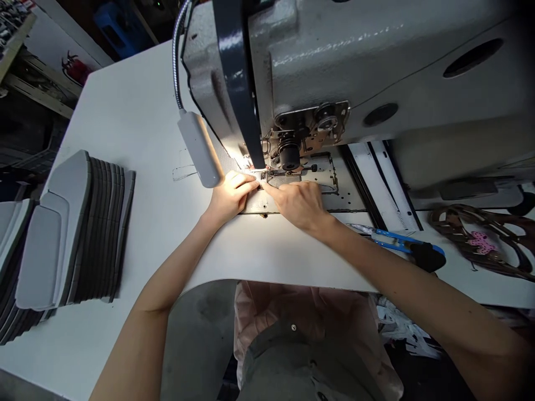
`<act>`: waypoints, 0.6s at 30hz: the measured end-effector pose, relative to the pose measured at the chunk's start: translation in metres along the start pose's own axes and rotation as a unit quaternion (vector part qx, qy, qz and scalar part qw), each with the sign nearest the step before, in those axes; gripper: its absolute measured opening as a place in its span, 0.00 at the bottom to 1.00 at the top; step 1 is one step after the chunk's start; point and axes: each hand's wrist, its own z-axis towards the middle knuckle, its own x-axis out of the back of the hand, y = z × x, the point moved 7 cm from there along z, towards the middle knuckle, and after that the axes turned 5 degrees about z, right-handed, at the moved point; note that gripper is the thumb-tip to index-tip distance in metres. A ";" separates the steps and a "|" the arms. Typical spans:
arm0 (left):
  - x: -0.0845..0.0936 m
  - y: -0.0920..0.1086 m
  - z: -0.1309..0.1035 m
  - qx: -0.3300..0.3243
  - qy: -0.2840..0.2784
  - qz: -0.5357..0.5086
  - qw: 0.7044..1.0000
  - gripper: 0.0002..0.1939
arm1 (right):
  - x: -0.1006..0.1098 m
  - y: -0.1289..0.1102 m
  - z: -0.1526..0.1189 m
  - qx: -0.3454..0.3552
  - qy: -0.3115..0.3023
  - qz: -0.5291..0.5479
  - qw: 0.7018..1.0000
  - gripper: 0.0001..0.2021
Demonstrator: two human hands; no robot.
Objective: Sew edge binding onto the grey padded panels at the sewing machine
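A large grey sewing machine [334,61] stands over the white table, its needle area lit by a lamp. My left hand [231,195] is just left of the needle area, thumb and fingers pressed together on a piece of grey mesh fabric [224,160]. On the metal plate [345,195], my right hand [298,203] lies to the right of the needle, its index fingertip close to my left fingertips. Its other fingers are curled under, and what they press on is mostly hidden. The fabric's edge near the presser foot is partly covered by my hands.
Stacked grey padded pieces [62,234] stand on the white table [154,234] at the left. A lamp [201,149] hangs beside the machine head. Blue-handled scissors [401,240] and a brown strap bundle [489,239] lie at the right.
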 end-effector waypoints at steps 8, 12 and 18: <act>-0.015 -0.016 0.007 0.047 -0.034 0.012 0.998 0.16 | -0.007 -0.010 -0.013 0.043 0.009 0.022 0.999 0.19; -0.015 -0.016 0.005 0.065 -0.039 0.022 0.997 0.17 | -0.008 -0.010 -0.013 0.043 0.016 0.027 0.999 0.19; -0.015 -0.015 0.008 0.070 -0.040 0.009 0.997 0.16 | -0.008 -0.010 -0.014 0.046 0.030 0.026 0.998 0.18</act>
